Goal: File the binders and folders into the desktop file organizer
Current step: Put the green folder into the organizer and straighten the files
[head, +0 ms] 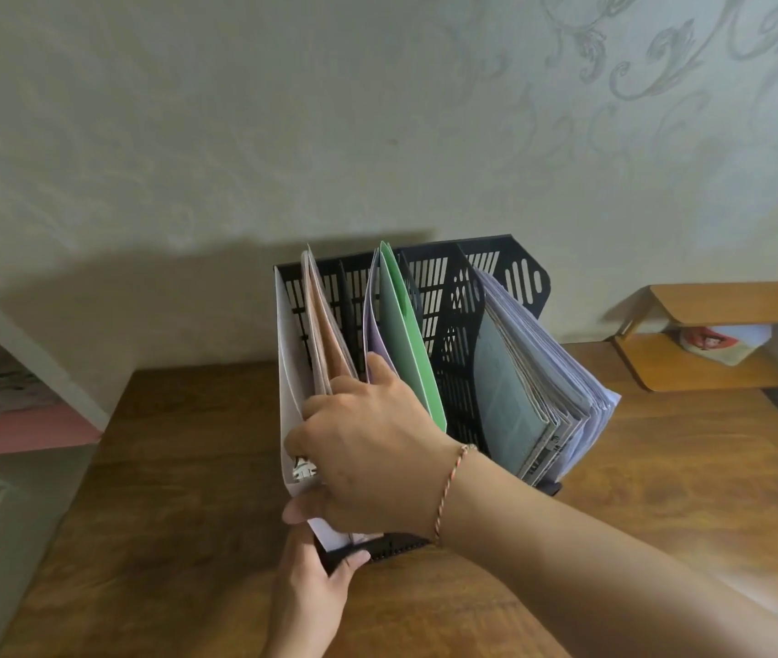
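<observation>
The right hand [368, 448] grips the white folder [289, 372] from above, upright in the organizer's [453, 325] leftmost slot; the left hand [315, 577] clasps the near corner.

- One black file organizer [453, 325]
- Two hands: left [311, 596], right [368, 448]
- One green folder [406, 334]
- One lilac folder [374, 325]
- One white folder [289, 372]
- One peach folder [325, 334]
- One thick paper stack [543, 372]

Matt black slotted plastic organizer [453, 325]; smooth paper folders [406, 344]; brown grained wood desk [178, 491] with a slight sheen.
</observation>
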### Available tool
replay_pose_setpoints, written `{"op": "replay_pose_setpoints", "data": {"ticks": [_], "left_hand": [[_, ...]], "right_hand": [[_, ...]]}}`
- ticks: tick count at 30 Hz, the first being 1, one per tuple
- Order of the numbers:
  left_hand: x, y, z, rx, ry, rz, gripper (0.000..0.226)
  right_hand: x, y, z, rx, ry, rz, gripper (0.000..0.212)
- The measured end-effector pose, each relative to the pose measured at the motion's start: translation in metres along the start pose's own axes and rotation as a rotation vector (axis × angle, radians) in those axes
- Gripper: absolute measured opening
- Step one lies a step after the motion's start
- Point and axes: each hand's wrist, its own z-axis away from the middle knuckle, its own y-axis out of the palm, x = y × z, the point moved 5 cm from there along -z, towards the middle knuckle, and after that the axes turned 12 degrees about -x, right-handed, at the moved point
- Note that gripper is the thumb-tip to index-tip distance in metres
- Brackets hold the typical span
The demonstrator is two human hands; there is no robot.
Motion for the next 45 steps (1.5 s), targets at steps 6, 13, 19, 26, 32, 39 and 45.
{"op": "replay_pose_setpoints", "data": {"ticks": [6, 13, 19, 26, 32, 39, 45], "left_hand": [[-0.013, -0.005, 0.0, 0.013, 0.06, 0.011, 0.074], [-0.022, -0.014, -0.007, -0.006, 0.157, 0.007, 0.072], [0.0, -0.013, -0.001, 0.008, 0.02, 0.147, 0.095], [-0.106, -0.108, -0.002, -0.134, 0.701, 0.28, 0.087], [-0.201, -0.154, -0.017, -0.072, 1.087, -0.382, 0.063], [-0.235, -0.154, -0.011, 0.09, 1.038, -0.661, 0.047], [-0.231, -0.143, -0.014, 0.323, 0.861, -0.723, 0.101]], "right_hand": [[-0.002, -0.006, -0.008, 0.114, -0.032, 0.049, 0.048], [-0.005, 0.005, -0.005, 0.158, -0.002, 0.057, 0.05], [-0.005, 0.0, 0.0, 0.083, -0.013, 0.107, 0.057], [0.003, -0.015, 0.112, -0.946, 0.216, -0.49, 0.003], [0.024, 0.176, 0.122, -0.372, 0.395, -0.379, 0.035], [0.04, 0.204, 0.129, -0.36, 0.418, -0.231, 0.046], [0.046, 0.217, 0.128, -0.288, 0.481, -0.157, 0.039]]}}
